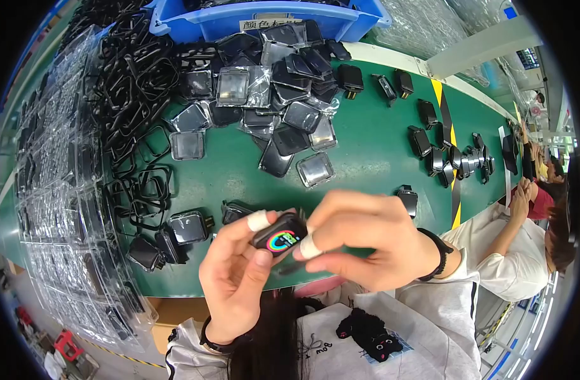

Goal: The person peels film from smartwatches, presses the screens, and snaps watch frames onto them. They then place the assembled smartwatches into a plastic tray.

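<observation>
A black smartwatch body (282,235) with a lit screen, showing a coloured ring, is gripped between the thumb and fingers of my left hand (234,278). My right hand (362,237) has its fingers bent together at the watch's right edge. Whatever lies in that pinch is too small or hidden to name. Just below the watch, a thin dark piece (291,268) is smeared by motion. White wraps cover a fingertip on each hand. Close to my left hand lie more watch bodies (188,228), one (236,212) partly behind my fingers.
Black frames (138,95) are heaped at the left, beside stacked clear plastic trays (56,190). Bagged screen covers (290,82) pile up before a blue bin (207,25). Watch bodies (420,140) stand at the right near striped tape (456,202). A co-worker (517,253) sits beyond.
</observation>
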The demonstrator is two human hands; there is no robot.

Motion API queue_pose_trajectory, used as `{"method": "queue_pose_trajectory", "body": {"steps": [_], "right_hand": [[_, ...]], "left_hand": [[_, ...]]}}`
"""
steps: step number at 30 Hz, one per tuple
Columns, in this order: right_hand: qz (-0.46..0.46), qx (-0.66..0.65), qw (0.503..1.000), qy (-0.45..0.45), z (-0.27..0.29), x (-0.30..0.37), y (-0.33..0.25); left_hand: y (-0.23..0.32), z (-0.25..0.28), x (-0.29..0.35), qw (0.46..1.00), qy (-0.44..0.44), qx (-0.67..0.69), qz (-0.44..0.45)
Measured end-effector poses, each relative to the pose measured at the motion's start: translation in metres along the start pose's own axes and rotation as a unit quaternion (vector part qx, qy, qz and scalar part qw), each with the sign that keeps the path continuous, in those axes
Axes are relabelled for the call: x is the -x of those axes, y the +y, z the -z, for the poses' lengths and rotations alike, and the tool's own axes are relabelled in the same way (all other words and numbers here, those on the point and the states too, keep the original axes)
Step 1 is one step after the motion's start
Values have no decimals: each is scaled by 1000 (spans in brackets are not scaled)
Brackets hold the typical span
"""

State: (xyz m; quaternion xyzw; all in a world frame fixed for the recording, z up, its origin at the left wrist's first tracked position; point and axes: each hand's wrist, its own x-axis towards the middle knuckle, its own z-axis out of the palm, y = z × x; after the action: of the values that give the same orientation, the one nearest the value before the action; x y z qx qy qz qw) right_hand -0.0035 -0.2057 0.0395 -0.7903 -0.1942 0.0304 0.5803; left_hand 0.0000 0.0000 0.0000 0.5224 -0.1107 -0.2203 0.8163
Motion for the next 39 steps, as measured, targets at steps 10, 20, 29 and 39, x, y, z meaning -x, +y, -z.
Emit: {"method": "queue_pose_trajectory", "body": {"steps": [10,20,29,39], "right_hand": [[20,80,996,43,-4,-1,0],[34,84,996,6,-8,-3,6],[54,20,998,29,-14,1,-1],[45,1,998,40,-22,11,-2]], "left_hand": [[2,-6,2,997,10,46,55],[2,-14,4,998,36,43,12],[-4,-12,9,979,113,-144,-93],[-3,-8,3,956,55,-203,-205]]}}
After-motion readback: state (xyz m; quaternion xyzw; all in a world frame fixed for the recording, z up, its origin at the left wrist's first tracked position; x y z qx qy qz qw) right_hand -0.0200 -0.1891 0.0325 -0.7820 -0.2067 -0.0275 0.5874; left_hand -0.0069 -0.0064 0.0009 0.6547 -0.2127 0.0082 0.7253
